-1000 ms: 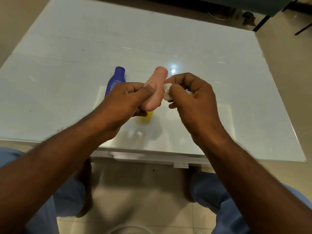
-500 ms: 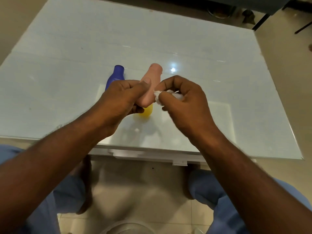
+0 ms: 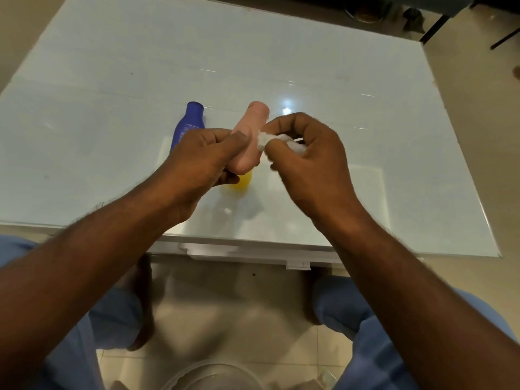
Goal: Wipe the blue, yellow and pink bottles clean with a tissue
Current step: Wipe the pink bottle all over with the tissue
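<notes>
Head view: looks down on a pale glossy table [image 3: 281, 52] with a bright light glint; beige tiled floor [image 3: 225, 299] below its near edge.
Room: dark furniture legs at top right, blurred.
Left hand [image 3: 202, 159]: fingers and thumb curled round the pink bottle [image 3: 249, 130], held tilted above the table, cap end pointing away.
Right hand [image 3: 306, 159]: pinches a crumpled white tissue [image 3: 266, 140] against the pink bottle's side.
Blue bottle [image 3: 190, 122]: on the table, left of the pink one, lower part hidden by the left hand.
Yellow bottle [image 3: 242, 182]: only a small patch shows under the hands.
Bottom edge: blue trousers; a clear rounded item, cut off, unidentifiable.
</notes>
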A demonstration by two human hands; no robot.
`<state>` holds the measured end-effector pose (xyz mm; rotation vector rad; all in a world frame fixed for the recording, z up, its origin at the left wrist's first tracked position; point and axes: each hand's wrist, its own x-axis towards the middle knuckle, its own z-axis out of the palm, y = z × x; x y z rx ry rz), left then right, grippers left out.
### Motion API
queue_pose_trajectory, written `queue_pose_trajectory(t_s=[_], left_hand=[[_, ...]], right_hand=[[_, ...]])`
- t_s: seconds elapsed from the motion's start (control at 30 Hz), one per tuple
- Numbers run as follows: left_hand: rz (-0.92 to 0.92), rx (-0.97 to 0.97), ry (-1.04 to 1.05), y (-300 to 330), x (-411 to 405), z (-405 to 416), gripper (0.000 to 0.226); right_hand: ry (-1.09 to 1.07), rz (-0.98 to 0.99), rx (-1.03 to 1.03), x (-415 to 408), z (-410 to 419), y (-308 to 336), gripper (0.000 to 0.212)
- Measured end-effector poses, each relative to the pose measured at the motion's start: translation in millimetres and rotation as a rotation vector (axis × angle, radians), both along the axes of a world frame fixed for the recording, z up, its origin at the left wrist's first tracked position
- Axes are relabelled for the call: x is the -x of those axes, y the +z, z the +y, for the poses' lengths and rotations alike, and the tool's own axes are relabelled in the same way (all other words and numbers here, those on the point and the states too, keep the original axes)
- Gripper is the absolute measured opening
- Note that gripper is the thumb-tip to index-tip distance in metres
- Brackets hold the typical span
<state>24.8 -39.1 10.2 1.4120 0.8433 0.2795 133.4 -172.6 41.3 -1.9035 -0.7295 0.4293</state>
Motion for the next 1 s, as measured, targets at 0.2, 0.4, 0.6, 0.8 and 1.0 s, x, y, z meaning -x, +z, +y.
queue_pose_trajectory(t_s=[0.2,0.4,0.6,0.8,1.0], left_hand=[[-0.044,-0.006,-0.059,0.7,-1.0,-4.4,0.043],[-0.017,-0.017,-0.014,-0.2,-1.2,0.0,0.024],[-0.015,-0.046,-0.103,-0.8,-0.7,-6.3,0.042],[-0.034,-0.043,-0.026,-3.0,-0.8,-0.7,0.019],[-0.049,-0.046,-0.078,-3.8,-0.7,-3.7,0.031]], right_hand=[[-0.046,-0.024,-0.027,-5.1,-1.0,-1.1,0.010],[0.053,-0.018,0.044,-1.1,1.1,-1.7,0.004],[-0.095,0.020,-0.086,-9.5,0.9,-2.1,0.009],[0.073,-0.020,0.053,-3.0,1.9,-5.5,0.007],[-0.094,-0.002,-0.081,-9.2,2.2,-2.7,0.013]])
